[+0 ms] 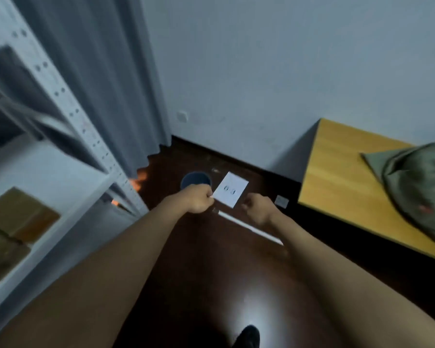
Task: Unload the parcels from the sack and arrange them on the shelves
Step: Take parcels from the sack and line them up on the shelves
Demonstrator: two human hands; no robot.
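The left hand (199, 198) pinches a light, floppy white paper card (231, 189) by its corner, the right hand (258, 208) is clenched empty beside it, and the soft green fabric sack (417, 182), best gripped by its mouth, slumps on the wooden bench (337, 187) far right of it.

both arms outstretched, left hand (199, 198) pinching, right hand (258, 208) curled

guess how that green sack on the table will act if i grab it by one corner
The green sack lies slumped in soft folds on the wooden table, so it would probably go floppy and sag rather than hold shape. It bulges in places, so contents may shift and weigh down one end. The cloth looks matte, probably not slippery.
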